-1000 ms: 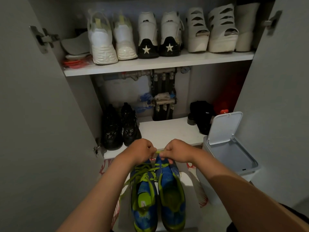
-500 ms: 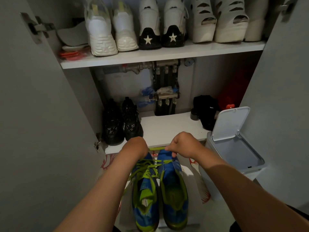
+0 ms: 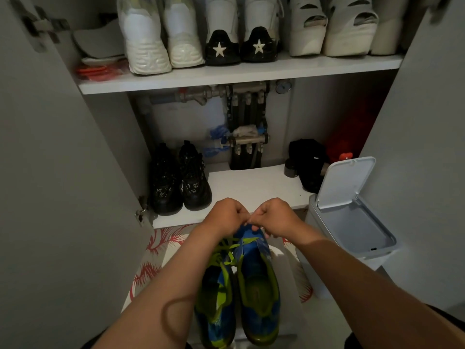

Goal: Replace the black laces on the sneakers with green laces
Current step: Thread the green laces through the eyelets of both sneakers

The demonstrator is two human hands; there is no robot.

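Two blue and green sneakers stand side by side on a white surface in front of the cabinet, the left sneaker and the right sneaker. Green laces cross the left sneaker's upper. My left hand and my right hand are curled close together over the sneakers' toes and pinch the green lace ends between them. The laces between the fingers are mostly hidden by the knuckles.
An open white cabinet holds a lower shelf with black sneakers and black items at the right. White shoes line the upper shelf. A white bin with raised lid stands at the right. Doors flank both sides.
My hands have drawn closer together over the toes; earlier a stretch of green lace showed between them. The view has moved nearer to the cabinet.
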